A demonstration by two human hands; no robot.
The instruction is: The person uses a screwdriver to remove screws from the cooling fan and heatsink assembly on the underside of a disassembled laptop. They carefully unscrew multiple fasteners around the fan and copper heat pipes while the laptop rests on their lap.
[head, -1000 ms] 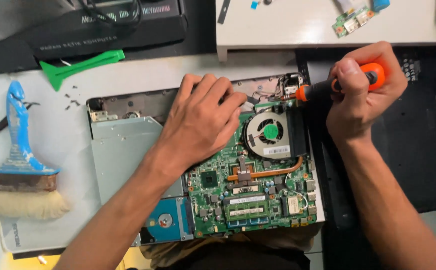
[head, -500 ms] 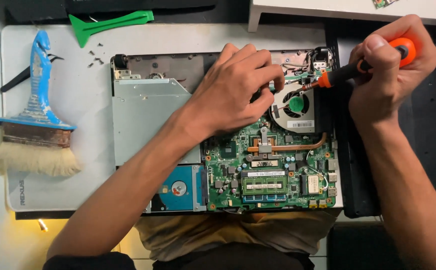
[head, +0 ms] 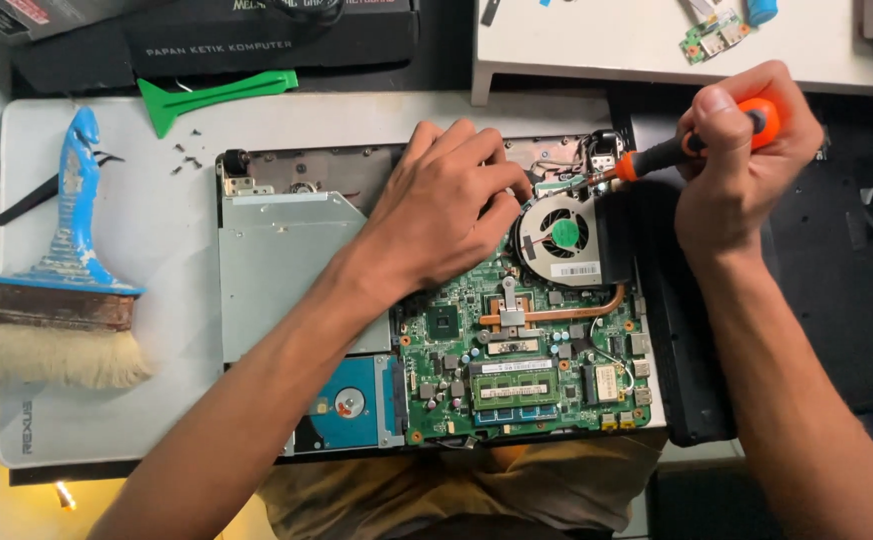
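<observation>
An opened laptop with a green motherboard (head: 517, 370), a round cooling fan (head: 562, 238) with a green hub and a silver optical drive (head: 282, 270) lies on a white mat (head: 107, 400). My left hand (head: 452, 205) rests flat on the board beside the fan, fingers at the upper edge. My right hand (head: 737, 160) grips an orange-and-black screwdriver (head: 692, 145). Its tip points at the chassis corner just above the fan.
A blue-handled brush (head: 62, 290) lies at the mat's left. A green plastic pry tool (head: 212, 97) and several loose screws (head: 189, 155) sit at the top left. A black case stands behind, a white shelf with a small circuit board (head: 715, 32) at top right.
The view has shifted slightly. My left hand stays on the board and my right hand keeps the screwdriver at the corner by the fan.
</observation>
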